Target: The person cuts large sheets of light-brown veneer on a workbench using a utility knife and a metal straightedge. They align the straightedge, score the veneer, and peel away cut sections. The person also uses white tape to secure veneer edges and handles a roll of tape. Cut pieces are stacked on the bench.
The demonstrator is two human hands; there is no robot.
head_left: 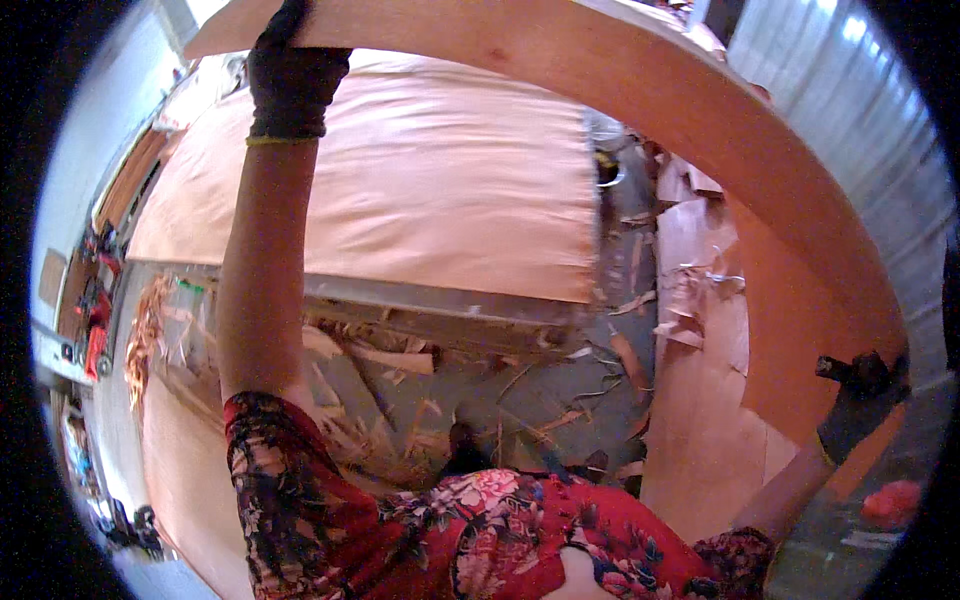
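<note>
My left hand [292, 88], in a dark glove, is closed on the upper left part of a long, thin reddish wood sheet [610, 70], which I hold up so that it bows across the top and down the right side. My right hand [862, 405], also gloved, is closed on the sheet's right end, with a small dark object [836, 367] in its fingers that I cannot make out. Below the raised sheet lies a broad stack of pale pinkish veneer [440, 190], its top sheet wrinkled.
Wood scraps [540, 425] litter the grey floor [470, 400]. Torn veneer pieces [680, 270] lie on boards at the right, beside a translucent hanging sheet [840, 80]. More pale boards [175, 470] lie at the lower left. Red and black items [97, 340] stand along the left.
</note>
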